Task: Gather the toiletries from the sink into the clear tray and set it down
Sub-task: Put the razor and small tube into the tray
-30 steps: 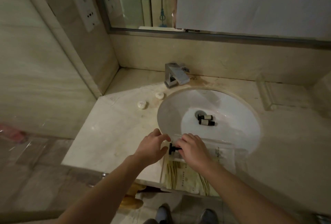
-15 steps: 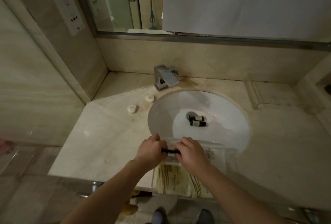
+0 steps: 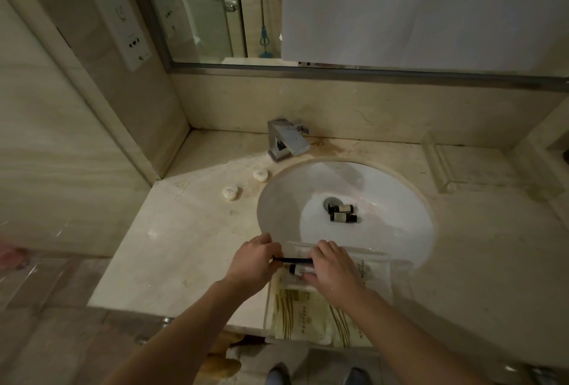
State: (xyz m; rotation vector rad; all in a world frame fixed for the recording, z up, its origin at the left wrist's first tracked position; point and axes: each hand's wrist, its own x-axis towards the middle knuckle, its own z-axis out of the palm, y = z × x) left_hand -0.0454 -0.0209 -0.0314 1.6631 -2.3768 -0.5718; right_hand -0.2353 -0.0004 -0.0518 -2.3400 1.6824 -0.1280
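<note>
Left hand (image 3: 255, 261) and right hand (image 3: 328, 270) each pinching a thin black stick (image 3: 292, 260), over clear tray (image 3: 397, 264)

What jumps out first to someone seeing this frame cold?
Both hands, left and right, meet at the counter's near edge, pinching a thin black stick-like item between them over a clear plastic tray holding patterned packets. Behind them, two small black-capped bottles lie by the drain of the round white sink. Two round wrapped soaps sit on the counter left of it.

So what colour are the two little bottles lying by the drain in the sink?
Pale, off-white bodies with black caps, seen in the head view, the only one.
</note>
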